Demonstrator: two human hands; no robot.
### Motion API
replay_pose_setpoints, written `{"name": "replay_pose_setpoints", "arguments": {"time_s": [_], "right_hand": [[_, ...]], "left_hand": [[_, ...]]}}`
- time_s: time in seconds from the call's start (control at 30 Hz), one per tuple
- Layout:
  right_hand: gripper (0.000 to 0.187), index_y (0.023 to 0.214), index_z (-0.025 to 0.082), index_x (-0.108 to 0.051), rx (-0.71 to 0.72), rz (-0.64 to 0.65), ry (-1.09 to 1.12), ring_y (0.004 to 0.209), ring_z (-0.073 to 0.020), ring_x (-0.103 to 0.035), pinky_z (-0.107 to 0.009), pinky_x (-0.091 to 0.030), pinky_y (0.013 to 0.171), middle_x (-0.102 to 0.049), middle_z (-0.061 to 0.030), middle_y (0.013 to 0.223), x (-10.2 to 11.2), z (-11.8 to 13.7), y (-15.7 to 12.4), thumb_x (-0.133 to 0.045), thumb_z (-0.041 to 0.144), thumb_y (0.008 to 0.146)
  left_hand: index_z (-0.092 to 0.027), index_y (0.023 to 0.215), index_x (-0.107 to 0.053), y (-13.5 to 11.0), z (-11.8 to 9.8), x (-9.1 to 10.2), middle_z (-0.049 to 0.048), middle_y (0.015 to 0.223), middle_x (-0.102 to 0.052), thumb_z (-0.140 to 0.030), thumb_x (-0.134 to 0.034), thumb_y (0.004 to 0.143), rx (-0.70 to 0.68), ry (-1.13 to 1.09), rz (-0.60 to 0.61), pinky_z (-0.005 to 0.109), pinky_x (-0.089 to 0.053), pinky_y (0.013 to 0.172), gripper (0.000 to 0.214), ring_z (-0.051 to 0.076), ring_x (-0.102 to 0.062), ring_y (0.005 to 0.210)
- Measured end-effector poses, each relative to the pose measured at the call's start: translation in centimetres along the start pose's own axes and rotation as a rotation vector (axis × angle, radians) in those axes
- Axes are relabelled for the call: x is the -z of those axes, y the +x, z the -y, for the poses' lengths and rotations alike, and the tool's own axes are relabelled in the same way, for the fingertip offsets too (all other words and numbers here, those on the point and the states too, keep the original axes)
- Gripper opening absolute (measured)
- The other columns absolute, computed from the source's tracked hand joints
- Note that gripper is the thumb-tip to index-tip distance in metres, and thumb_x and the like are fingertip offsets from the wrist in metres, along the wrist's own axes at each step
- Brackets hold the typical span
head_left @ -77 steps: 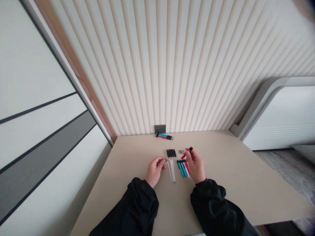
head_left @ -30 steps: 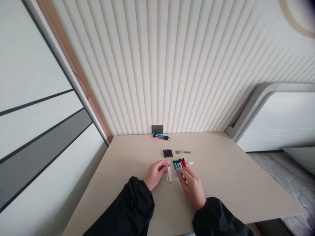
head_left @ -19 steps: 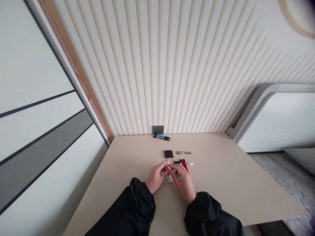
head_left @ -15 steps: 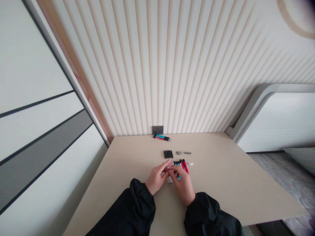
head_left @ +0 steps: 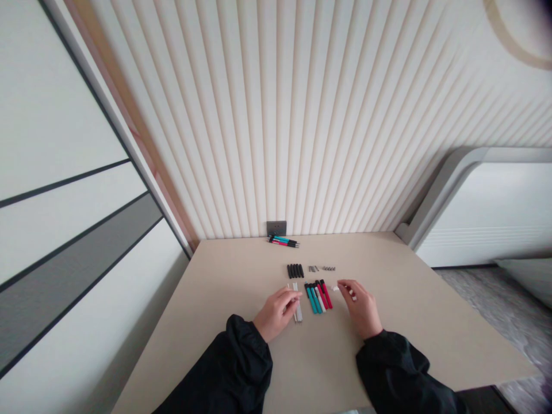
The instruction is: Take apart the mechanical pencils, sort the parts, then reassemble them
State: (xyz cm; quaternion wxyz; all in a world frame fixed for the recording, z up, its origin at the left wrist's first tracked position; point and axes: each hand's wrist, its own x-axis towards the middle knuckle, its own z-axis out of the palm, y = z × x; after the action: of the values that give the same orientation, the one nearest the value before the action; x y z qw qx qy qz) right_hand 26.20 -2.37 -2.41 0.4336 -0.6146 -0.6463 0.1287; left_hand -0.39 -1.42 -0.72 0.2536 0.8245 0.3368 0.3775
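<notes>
My left hand (head_left: 278, 311) rests on the beige table (head_left: 401, 322), its fingers curled and pinched at the thin white refills (head_left: 296, 300). A row of teal, white and red pen barrels (head_left: 318, 296) lies just right of them. My right hand (head_left: 361, 303) sits right of that row, fingers pinched together near a small white piece (head_left: 334, 287); I cannot make out what the fingers hold. Farther back lie several black grips (head_left: 295, 270) and a row of small grey springs and tips (head_left: 321, 268).
Assembled teal and red pens (head_left: 283, 241) lie at the table's back edge below a grey wall socket (head_left: 276, 227). A ribbed white wall rises behind. A white cabinet (head_left: 487, 213) stands to the right, past the table's right edge.
My right hand had a red barrel lifted, laid it in the row, met my left hand over the refills, then moved right to the small white piece. My left hand stayed at the refills.
</notes>
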Motion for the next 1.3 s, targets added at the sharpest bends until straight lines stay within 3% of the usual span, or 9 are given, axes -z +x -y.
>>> {"name": "replay_pose_setpoints", "arguments": {"time_s": [0.1, 0.2, 0.37, 0.93, 1.1, 1.3], "right_hand": [[0.034, 0.092, 0.019, -0.068, -0.023, 0.018, -0.086, 0.079, -0.0222, -0.064, -0.035, -0.05, 0.076, -0.07, -0.0087, 0.092, 1.2, -3.1, 0.7, -0.046, 0.046, 0.09], [0.035, 0.092, 0.02, -0.07, 0.0, 0.065, -0.106, 0.08, -0.0229, -0.065, -0.036, -0.052, 0.076, -0.071, -0.0087, 0.091, 1.4, -4.2, 0.9, -0.046, 0.045, 0.09], [0.033, 0.093, 0.021, -0.07, 0.035, 0.137, -0.087, 0.086, -0.024, -0.066, -0.037, -0.052, 0.08, -0.071, -0.0086, 0.093, 1.0, -3.8, 1.0, -0.046, 0.044, 0.09], [0.029, 0.106, 0.023, -0.067, 0.023, 0.178, -0.112, 0.084, -0.0215, -0.065, -0.036, -0.052, 0.08, -0.07, -0.006, 0.091, 0.8, -3.9, 1.2, -0.052, 0.038, 0.086], [0.031, 0.111, 0.023, -0.065, 0.167, 0.176, -0.128, 0.099, -0.023, -0.062, -0.038, -0.048, 0.089, -0.067, -0.0083, 0.107, 1.4, -3.2, 1.6, -0.055, 0.04, 0.087], [0.026, 0.104, 0.026, -0.07, 0.285, 0.317, -0.236, 0.106, -0.0247, -0.058, -0.042, -0.043, 0.093, -0.067, -0.0071, 0.11, 0.8, -2.7, 3.0, -0.058, 0.042, 0.087]], "left_hand": [[-0.017, 0.105, -0.063, 0.1, -0.1, 0.1, 0.0067, 0.089, -0.063, -0.023, -0.045, 0.095, 0.016, 0.0, 0.005, 0.026, -0.051, 0.073, 0.021, 0.015, -0.06, 0.078], [-0.017, 0.103, -0.064, 0.2, -0.2, 0.0, 0.0066, 0.089, -0.063, -0.023, -0.046, 0.095, 0.02, -0.01, 0.015, 0.026, -0.05, 0.073, 0.021, 0.015, -0.06, 0.077], [-0.018, 0.101, -0.065, 0.2, -0.2, 0.0, 0.0066, 0.088, -0.064, -0.023, -0.047, 0.095, 0.022, -0.019, 0.006, 0.026, -0.05, 0.074, 0.02, 0.015, -0.061, 0.078], [-0.018, 0.1, -0.066, 0.2, -0.1, 0.0, 0.0065, 0.088, -0.065, -0.023, -0.048, 0.094, 0.03, -0.036, 0.01, 0.026, -0.05, 0.073, 0.02, 0.015, -0.06, 0.077], [-0.017, 0.099, -0.066, 0.1, 0.2, 0.1, 0.0064, 0.086, -0.064, -0.024, -0.047, 0.094, 0.037, -0.017, 0.013, 0.026, -0.05, 0.072, 0.02, 0.015, -0.06, 0.076], [-0.017, 0.098, -0.066, 0.1, 0.5, 0.0, 0.0062, 0.086, -0.064, -0.023, -0.048, 0.094, 0.032, -0.007, 0.003, 0.026, -0.049, 0.072, 0.019, 0.015, -0.06, 0.076]]}}
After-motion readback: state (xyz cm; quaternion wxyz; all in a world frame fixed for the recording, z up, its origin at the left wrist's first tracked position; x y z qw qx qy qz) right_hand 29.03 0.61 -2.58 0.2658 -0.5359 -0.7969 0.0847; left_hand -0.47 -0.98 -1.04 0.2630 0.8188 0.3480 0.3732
